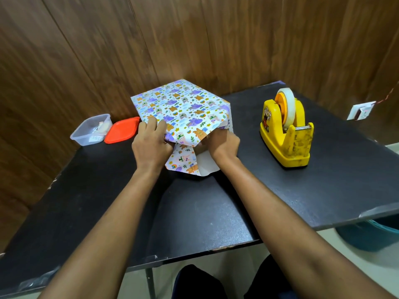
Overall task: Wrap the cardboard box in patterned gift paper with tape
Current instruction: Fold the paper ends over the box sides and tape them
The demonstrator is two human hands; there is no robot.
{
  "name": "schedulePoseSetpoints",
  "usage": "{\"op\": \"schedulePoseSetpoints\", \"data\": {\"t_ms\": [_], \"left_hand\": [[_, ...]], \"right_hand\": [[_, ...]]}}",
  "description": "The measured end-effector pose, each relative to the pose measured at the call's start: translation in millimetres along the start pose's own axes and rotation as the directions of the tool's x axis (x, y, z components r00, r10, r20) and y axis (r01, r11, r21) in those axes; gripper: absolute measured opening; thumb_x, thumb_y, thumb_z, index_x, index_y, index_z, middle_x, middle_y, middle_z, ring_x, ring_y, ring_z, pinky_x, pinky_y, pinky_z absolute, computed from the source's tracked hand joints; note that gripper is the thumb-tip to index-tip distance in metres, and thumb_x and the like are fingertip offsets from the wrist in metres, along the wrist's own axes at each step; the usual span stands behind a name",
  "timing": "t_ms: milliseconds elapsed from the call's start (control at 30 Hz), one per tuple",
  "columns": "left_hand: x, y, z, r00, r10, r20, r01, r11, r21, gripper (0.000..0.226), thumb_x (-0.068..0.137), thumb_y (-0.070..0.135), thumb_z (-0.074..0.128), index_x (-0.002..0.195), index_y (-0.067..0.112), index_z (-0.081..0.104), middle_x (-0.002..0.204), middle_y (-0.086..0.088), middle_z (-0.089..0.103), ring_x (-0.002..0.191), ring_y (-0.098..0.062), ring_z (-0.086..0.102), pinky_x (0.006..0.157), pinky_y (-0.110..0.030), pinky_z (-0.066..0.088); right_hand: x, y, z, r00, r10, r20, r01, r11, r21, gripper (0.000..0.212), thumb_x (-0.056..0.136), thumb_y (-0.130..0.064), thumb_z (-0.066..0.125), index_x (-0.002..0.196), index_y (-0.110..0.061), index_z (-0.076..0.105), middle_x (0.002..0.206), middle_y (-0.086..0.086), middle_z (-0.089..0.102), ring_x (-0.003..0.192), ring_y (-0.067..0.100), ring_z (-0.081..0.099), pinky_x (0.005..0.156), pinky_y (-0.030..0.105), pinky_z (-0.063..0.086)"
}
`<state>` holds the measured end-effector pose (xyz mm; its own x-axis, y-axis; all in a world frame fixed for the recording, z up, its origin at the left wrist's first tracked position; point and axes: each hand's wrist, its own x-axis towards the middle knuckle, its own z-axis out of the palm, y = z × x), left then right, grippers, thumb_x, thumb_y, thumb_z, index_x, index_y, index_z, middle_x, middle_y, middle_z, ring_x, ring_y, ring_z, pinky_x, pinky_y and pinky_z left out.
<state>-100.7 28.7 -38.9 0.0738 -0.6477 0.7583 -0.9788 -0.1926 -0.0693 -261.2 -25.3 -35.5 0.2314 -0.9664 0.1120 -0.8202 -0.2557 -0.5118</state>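
- On the black desk point(323, 180), the gift paper point(179, 106) is gripped by the left hand point(151, 145) and the right hand point(223, 143).
- The fold, seemingly untaped, may be loosened if pressure is lost.

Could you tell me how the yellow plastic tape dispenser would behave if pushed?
The yellow plastic tape dispenser probably slides rather than tips, since its broad base sits flat on the black table. Its chunky body looks rigid, perhaps weighted.
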Motion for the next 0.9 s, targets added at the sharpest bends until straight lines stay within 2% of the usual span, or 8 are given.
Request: {"op": "schedulePoseSetpoints", "data": {"t_ms": [233, 400, 533, 600, 667, 733, 800, 900], "left_hand": [[1, 4, -8, 0.996, -0.014, 0.088, 0.013, 1.000, 0.012, 0.026, 0.058, 0.003, 0.073, 0.077, 0.006, 0.056, 0.076, -0.008, 0.055, 0.065, -0.027, 0.048, 0.046, -0.017, 0.006], [3, 6, -12, 0.993, -0.009, 0.119, 0.007, 1.000, 0.019, 0.030, 0.053, 0.001, 0.075, 0.077, 0.005, 0.058, 0.074, -0.009, 0.055, 0.062, -0.028, 0.048, 0.047, -0.015, 0.004], [1, 8, -15, 0.982, -0.030, 0.186, 0.020, 0.998, 0.052, 0.036, 0.054, 0.003, 0.078, 0.084, 0.003, 0.058, 0.084, -0.013, 0.057, 0.068, -0.031, 0.051, 0.044, -0.019, 0.017], [-1, 9, -16, 0.975, -0.025, 0.220, 0.004, 0.996, 0.094, 0.038, 0.055, 0.004, 0.078, 0.087, 0.002, 0.058, 0.087, -0.016, 0.057, 0.070, -0.034, 0.052, 0.046, -0.026, 0.026], [-5, 10, -21, 0.968, -0.042, 0.246, 0.011, 0.992, 0.127, 0.036, 0.062, 0.010, 0.076, 0.091, 0.001, 0.057, 0.092, -0.018, 0.056, 0.076, -0.036, 0.054, 0.051, -0.032, 0.031], [-7, 11, -26, 0.962, -0.098, 0.255, 0.064, 0.988, 0.137, 0.038, 0.069, 0.016, 0.074, 0.099, 0.001, 0.057, 0.101, -0.018, 0.056, 0.087, -0.037, 0.054, 0.059, -0.037, 0.037], [-8, 12, -32, 0.956, -0.121, 0.268, 0.091, 0.989, 0.120, 0.043, 0.074, 0.018, 0.070, 0.111, 0.000, 0.057, 0.113, -0.018, 0.055, 0.100, -0.036, 0.053, 0.071, -0.042, 0.041], [-10, 10, -38, 0.951, -0.087, 0.295, 0.066, 0.995, 0.081, 0.051, 0.080, 0.015, 0.065, 0.127, -0.001, 0.051, 0.131, -0.018, 0.050, 0.116, -0.034, 0.049, 0.087, -0.043, 0.040]], "right_hand": [[3, 2, 4, 0.999, 0.048, -0.004, -0.047, 0.997, 0.062, 0.032, 0.093, -0.038, 0.052, 0.108, -0.012, 0.063, 0.114, 0.009, 0.064, 0.106, 0.026, 0.060, 0.077, 0.029, 0.042], [0, 6, 12, 0.996, 0.086, -0.012, -0.084, 0.987, 0.137, 0.039, 0.090, -0.045, 0.054, 0.105, -0.011, 0.066, 0.110, 0.008, 0.065, 0.103, 0.025, 0.060, 0.072, 0.027, 0.038], [-6, 12, 7, 0.998, 0.037, -0.047, -0.027, 0.980, 0.199, 0.034, 0.086, -0.045, 0.061, 0.090, -0.012, 0.068, 0.097, 0.007, 0.066, 0.097, 0.026, 0.062, 0.069, 0.028, 0.040], [-9, 17, -2, 0.999, 0.015, -0.030, -0.008, 0.976, 0.218, 0.033, 0.084, -0.046, 0.063, 0.068, -0.017, 0.057, 0.085, 0.006, 0.060, 0.089, 0.025, 0.060, 0.063, 0.027, 0.035], [-17, 23, -15, 0.999, -0.015, -0.038, 0.024, 0.969, 0.245, 0.038, 0.083, -0.043, 0.065, 0.060, -0.017, 0.049, 0.079, 0.004, 0.058, 0.081, 0.024, 0.056, 0.053, 0.027, 0.030], [-27, 29, -33, 0.990, -0.045, -0.131, 0.080, 0.958, 0.276, 0.026, 0.085, -0.033, 0.064, 0.066, -0.017, 0.055, 0.083, 0.006, 0.064, 0.083, 0.025, 0.060, 0.055, 0.028, 0.034], [-39, 39, -57, 0.960, -0.052, -0.275, 0.125, 0.959, 0.256, 0.017, 0.088, -0.027, 0.059, 0.078, -0.014, 0.061, 0.090, 0.007, 0.067, 0.089, 0.028, 0.060, 0.065, 0.034, 0.044], [-53, 63, -96, 0.886, 0.017, -0.463, 0.042, 0.992, 0.117, 0.020, 0.093, -0.026, 0.051, 0.097, -0.010, 0.063, 0.103, 0.010, 0.063, 0.105, 0.030, 0.051, 0.080, 0.037, 0.042]]}}
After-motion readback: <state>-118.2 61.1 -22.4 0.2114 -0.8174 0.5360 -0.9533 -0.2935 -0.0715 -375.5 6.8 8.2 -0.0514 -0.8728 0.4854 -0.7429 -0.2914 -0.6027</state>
